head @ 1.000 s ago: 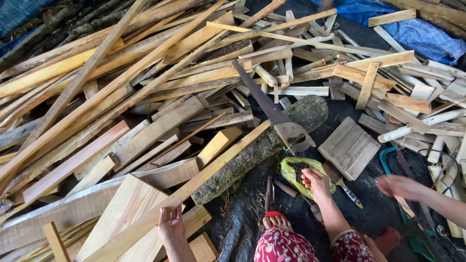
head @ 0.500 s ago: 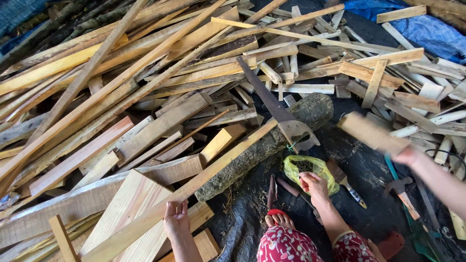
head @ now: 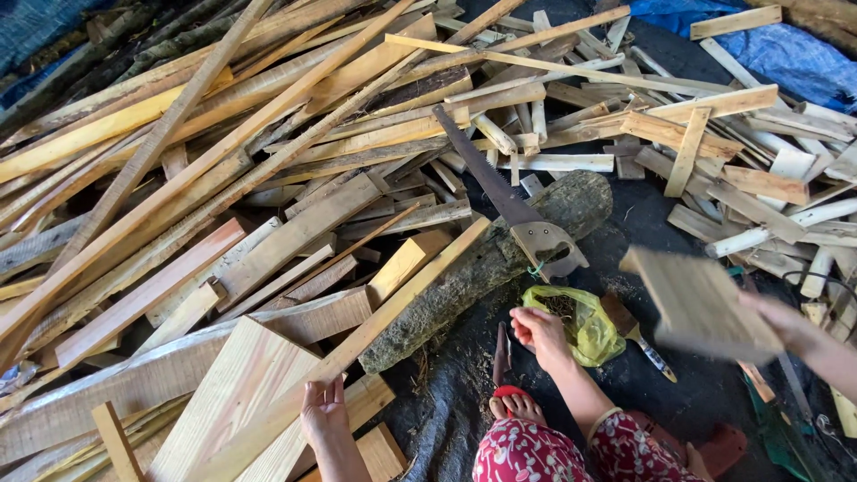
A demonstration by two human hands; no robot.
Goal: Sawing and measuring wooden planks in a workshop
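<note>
My left hand [head: 326, 412] lies palm down on a long pale plank [head: 406, 308] that slants up to a mossy log [head: 486, 272]. My right hand [head: 539, 334] sits with curled fingers at the left rim of a yellow-green plastic bag [head: 589, 328] on the dark ground; what it grips, if anything, is hidden. A handsaw [head: 507, 200] rests across the log, handle toward me. From the right, another person's hand [head: 786, 321] holds a flat wooden board [head: 701, 303] in the air, blurred.
A big heap of planks and offcuts [head: 223, 205] fills the left and top. My bare foot [head: 516, 407] rests below the bag, a narrow tool [head: 502, 355] beside it. A small knife-like tool [head: 650, 350] lies right of the bag. Blue tarp [head: 786, 49] covers the top right.
The other person's hand has lifted the flat board off the ground and swung it toward me. My right hand has shifted from over the bag to its left rim.
</note>
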